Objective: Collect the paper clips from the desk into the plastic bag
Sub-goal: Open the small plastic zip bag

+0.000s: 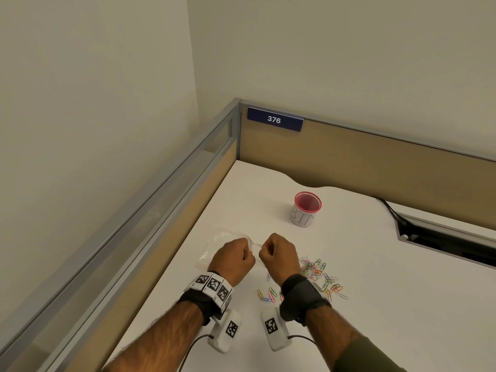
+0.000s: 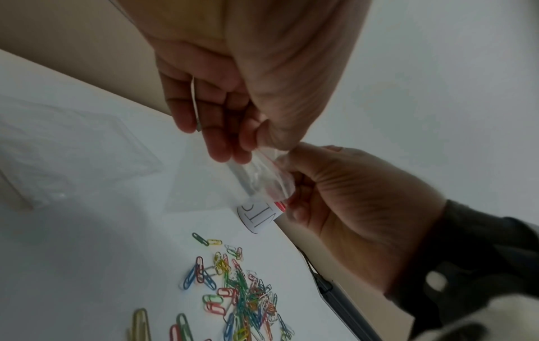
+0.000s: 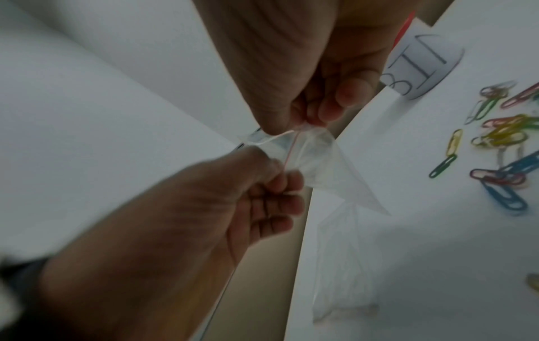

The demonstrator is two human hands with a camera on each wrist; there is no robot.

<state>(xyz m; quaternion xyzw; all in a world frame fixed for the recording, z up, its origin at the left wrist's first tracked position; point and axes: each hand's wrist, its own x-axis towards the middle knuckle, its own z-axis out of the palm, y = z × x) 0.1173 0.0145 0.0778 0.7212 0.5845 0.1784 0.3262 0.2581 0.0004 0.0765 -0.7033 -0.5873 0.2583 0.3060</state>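
Observation:
Both hands hover over the white desk [image 1: 389,304] and pinch the top edge of a small clear plastic bag [image 1: 255,245] with a red zip line. My left hand [image 1: 248,255] holds one side of the bag's mouth, my right hand [image 1: 264,251] the other. The left wrist view has the left hand [image 2: 262,140] and right hand [image 2: 291,166] meeting at the bag [image 2: 256,175]. In the right wrist view the bag [image 3: 321,159] hangs below the right hand [image 3: 303,122] and left hand [image 3: 274,166]. Several coloured paper clips [image 1: 319,275] lie scattered to the right of the hands.
A pink-rimmed cup [image 1: 307,209] with a white paper label stands behind the clips. More clear bags [image 1: 222,241] lie flat on the desk left of the hands. Partition walls [image 1: 375,157] close the desk's back and left. A cable slot [image 1: 442,242] opens at the right.

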